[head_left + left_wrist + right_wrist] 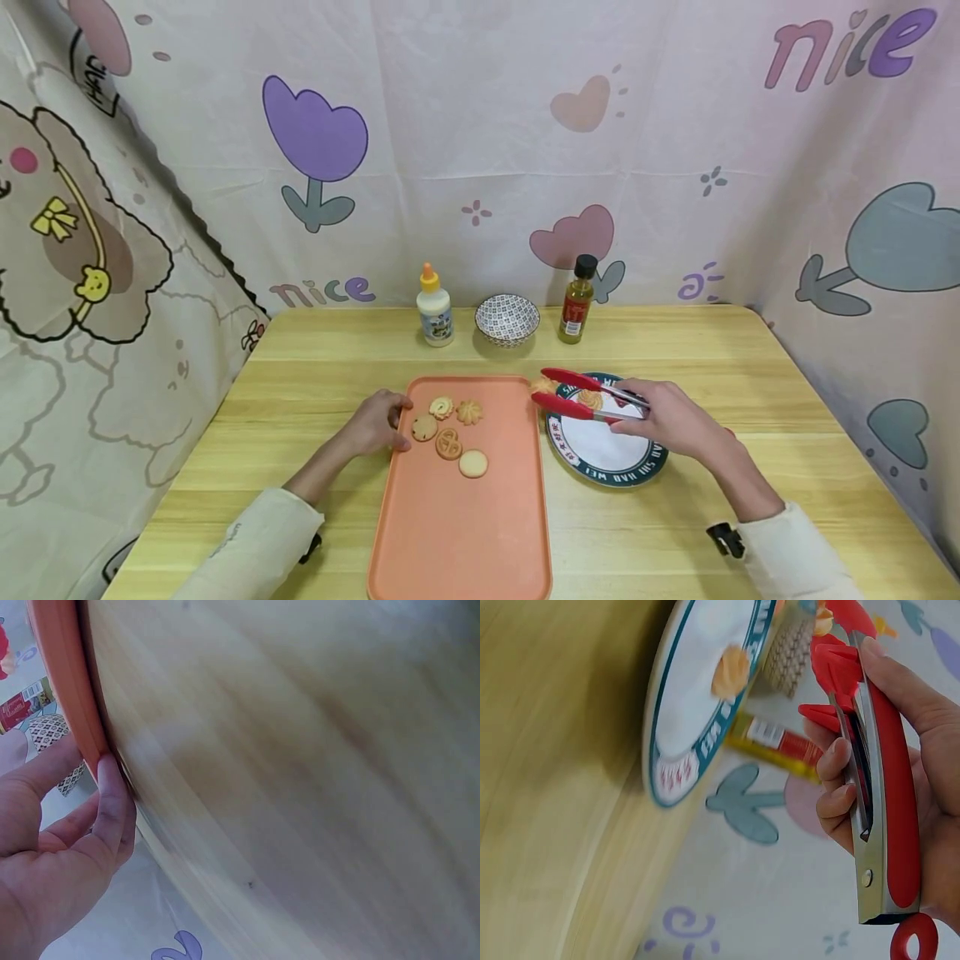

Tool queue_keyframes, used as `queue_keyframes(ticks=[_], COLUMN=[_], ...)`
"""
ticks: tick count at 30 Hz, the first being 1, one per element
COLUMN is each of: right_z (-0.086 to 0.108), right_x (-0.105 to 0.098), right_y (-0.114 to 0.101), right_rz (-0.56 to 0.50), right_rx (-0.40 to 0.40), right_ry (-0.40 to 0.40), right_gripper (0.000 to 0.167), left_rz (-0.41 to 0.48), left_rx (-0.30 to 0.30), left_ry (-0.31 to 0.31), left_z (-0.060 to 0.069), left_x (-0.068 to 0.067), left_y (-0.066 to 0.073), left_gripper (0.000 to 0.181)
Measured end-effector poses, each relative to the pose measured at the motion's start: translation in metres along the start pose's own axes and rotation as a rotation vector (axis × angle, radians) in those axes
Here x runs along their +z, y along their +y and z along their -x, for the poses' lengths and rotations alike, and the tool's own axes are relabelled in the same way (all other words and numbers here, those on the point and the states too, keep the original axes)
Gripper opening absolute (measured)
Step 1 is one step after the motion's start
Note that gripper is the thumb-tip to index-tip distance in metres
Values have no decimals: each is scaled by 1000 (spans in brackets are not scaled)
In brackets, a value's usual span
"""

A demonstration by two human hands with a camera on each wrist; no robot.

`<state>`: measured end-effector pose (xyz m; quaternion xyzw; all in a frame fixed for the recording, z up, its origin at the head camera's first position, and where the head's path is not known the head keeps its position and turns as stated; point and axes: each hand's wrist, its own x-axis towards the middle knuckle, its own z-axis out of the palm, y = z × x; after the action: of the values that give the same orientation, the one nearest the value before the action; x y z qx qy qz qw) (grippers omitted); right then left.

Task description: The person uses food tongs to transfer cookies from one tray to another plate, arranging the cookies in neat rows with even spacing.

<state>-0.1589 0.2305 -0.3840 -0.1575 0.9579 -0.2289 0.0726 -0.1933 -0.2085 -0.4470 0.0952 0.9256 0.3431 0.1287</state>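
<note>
Right hand is gripping red tongs, fingers wrapping the handles; tong tips are sitting narrow around a piped cookie. That cookie is hanging at the far right corner of the coral tray, close to the far left rim of the plate. Left hand is pinching the tray's left edge, thumb and fingers bending around the rim.

Five cookies are lying in the far part of the tray: ring cookie and flower cookie farthest, dotted round cookie on the left, pretzel cookie in the middle, plain round cookie nearest. Plate is resting just right of the tray, with a swirl cookie lying on its far part, under the tongs.

Along the far edge of the wooden table, left to right: white bottle is standing with its yellow and orange cap, patterned bowl is sitting in the middle, black-capped bottle is standing on the right. Printed cloth is hanging behind
</note>
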Motion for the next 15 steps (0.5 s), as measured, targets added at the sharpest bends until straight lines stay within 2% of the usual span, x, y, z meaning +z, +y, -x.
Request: queue_keyframes(ticks=[9, 15], right_z=[17, 29], right_x=[-19, -24], right_y=[25, 40], right_rz=[41, 63], right_rx=[83, 99], right_ry=[62, 92], right_gripper=[71, 66], left_rz=[-7, -6], left_rx=[15, 16], left_ry=[1, -2], left_z=[1, 1], left_x=[-1, -1], left_y=[2, 1], left_gripper=[61, 62])
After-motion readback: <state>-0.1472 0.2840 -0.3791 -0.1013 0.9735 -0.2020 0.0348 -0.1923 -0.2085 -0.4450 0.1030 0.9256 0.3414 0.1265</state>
